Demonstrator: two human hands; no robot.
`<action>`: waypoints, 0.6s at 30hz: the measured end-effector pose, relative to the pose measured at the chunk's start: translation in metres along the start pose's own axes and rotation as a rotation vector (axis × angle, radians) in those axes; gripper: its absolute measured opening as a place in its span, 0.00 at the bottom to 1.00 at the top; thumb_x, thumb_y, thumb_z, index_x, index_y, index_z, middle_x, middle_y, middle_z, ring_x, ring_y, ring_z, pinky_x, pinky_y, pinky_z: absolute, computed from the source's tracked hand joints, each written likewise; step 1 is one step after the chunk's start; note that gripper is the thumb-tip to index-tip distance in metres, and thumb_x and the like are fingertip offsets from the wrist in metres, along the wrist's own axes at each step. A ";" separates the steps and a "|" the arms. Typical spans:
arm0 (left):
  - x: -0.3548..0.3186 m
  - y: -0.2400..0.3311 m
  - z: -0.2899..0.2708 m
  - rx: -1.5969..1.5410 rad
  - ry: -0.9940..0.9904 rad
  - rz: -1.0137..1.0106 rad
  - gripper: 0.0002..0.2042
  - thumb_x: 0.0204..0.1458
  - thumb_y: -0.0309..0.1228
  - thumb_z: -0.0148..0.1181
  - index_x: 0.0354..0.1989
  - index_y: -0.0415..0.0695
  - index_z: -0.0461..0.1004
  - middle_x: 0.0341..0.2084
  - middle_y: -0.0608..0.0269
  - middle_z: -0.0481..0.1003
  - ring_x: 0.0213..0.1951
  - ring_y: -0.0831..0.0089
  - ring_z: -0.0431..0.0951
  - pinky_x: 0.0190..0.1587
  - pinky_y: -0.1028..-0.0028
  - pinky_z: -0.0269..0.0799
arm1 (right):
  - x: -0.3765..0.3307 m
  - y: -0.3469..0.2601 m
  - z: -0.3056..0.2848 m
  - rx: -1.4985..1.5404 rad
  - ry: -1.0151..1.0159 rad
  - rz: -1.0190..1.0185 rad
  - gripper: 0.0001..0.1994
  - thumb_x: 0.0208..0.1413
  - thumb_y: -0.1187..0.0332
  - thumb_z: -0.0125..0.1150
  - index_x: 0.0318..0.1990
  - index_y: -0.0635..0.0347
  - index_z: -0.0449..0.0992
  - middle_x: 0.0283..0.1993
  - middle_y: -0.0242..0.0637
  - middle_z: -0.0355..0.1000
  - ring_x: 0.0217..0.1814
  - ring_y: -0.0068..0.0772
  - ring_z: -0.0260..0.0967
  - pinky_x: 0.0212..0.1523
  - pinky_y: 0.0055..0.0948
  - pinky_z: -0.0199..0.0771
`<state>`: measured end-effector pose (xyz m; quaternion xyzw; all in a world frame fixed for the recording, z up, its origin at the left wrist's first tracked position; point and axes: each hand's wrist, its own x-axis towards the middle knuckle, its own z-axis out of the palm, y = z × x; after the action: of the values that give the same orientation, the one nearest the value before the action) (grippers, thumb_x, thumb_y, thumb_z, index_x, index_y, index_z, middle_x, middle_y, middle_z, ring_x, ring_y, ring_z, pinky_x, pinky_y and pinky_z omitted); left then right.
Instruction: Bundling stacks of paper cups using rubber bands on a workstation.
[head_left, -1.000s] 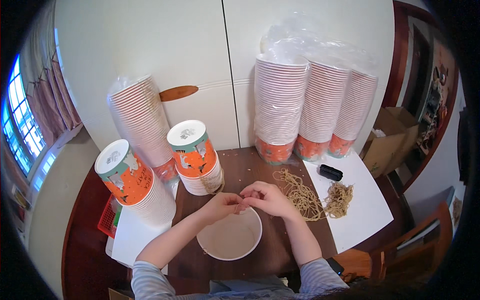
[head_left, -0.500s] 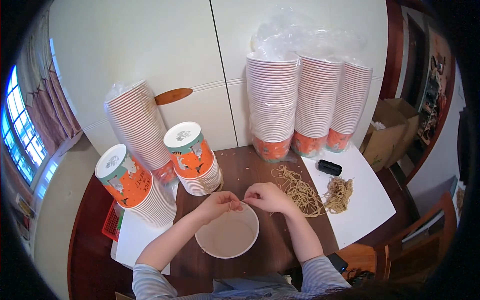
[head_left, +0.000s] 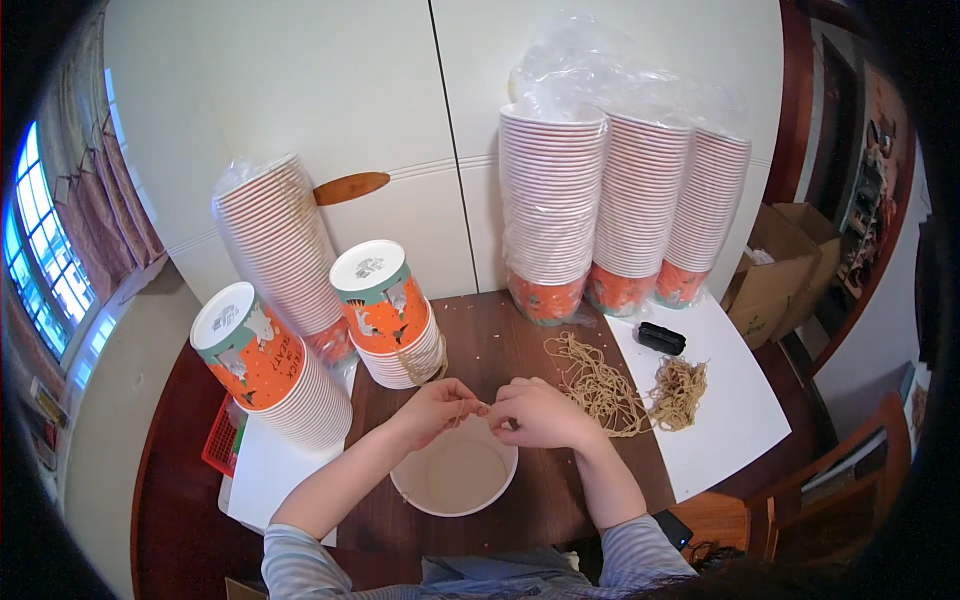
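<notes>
A white-lined paper bucket (head_left: 452, 478) stands mouth up on the brown table in front of me. Over its far rim, my left hand (head_left: 438, 412) pinches a thin tan cord (head_left: 478, 407) between thumb and fingers. Close against it, my right hand (head_left: 540, 412) is closed at the same cord, its fingers curled and partly hidden. The fingertips of both hands nearly meet, so any knot there is too small to make out. To the right of my right hand lies a loose heap of tan cords (head_left: 600, 385).
Upside-down orange bucket stacks (head_left: 375, 320), (head_left: 265, 365) stand at left, the nearer-middle one with cord hanging on it. Wrapped stacks (head_left: 550, 200) stand at the back right. A black object (head_left: 661, 338) and a cord bundle (head_left: 678, 393) rest on the white board (head_left: 735, 430).
My right hand has turned and curled its fingers more, dropping slightly beside the left. My left hand keeps its pinch nearly in place. The bucket stays put.
</notes>
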<state>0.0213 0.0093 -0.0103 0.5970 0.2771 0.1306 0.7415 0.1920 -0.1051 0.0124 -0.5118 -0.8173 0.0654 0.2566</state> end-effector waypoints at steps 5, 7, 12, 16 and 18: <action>-0.001 0.004 0.006 0.092 0.045 0.024 0.06 0.46 0.26 0.59 0.27 0.42 0.67 0.21 0.68 0.70 0.20 0.85 0.64 0.21 0.85 0.57 | 0.004 -0.005 0.012 -0.053 -0.062 0.017 0.04 0.40 0.63 0.58 0.23 0.50 0.74 0.27 0.28 0.66 0.37 0.31 0.64 0.39 0.32 0.61; -0.001 0.004 0.007 0.109 0.074 0.034 0.09 0.44 0.25 0.61 0.25 0.43 0.65 0.19 0.68 0.70 0.17 0.86 0.64 0.18 0.87 0.56 | 0.005 -0.004 0.013 -0.062 -0.069 0.028 0.04 0.41 0.63 0.57 0.23 0.50 0.75 0.27 0.29 0.67 0.37 0.33 0.64 0.40 0.33 0.60; -0.002 -0.002 0.002 0.185 0.090 0.079 0.08 0.44 0.24 0.60 0.25 0.43 0.64 0.20 0.67 0.71 0.19 0.85 0.66 0.19 0.87 0.56 | 0.007 0.011 0.004 0.201 -0.069 0.046 0.06 0.42 0.65 0.60 0.26 0.56 0.75 0.25 0.33 0.69 0.29 0.34 0.67 0.33 0.32 0.66; -0.005 0.000 0.000 0.195 0.080 0.091 0.08 0.45 0.23 0.59 0.26 0.43 0.64 0.21 0.66 0.71 0.20 0.85 0.67 0.20 0.86 0.57 | 0.013 0.009 0.003 0.312 0.145 0.195 0.08 0.42 0.68 0.60 0.29 0.60 0.72 0.25 0.38 0.70 0.28 0.36 0.70 0.30 0.31 0.69; -0.003 0.002 0.006 0.198 0.082 0.087 0.08 0.45 0.24 0.59 0.26 0.43 0.64 0.21 0.66 0.71 0.21 0.85 0.67 0.20 0.86 0.57 | 0.011 0.010 0.003 0.357 0.120 0.196 0.08 0.42 0.69 0.60 0.29 0.61 0.71 0.24 0.39 0.70 0.28 0.35 0.71 0.30 0.30 0.70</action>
<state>0.0225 0.0037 -0.0067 0.6728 0.2927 0.1587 0.6606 0.1949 -0.0905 0.0094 -0.5381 -0.7223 0.2032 0.3839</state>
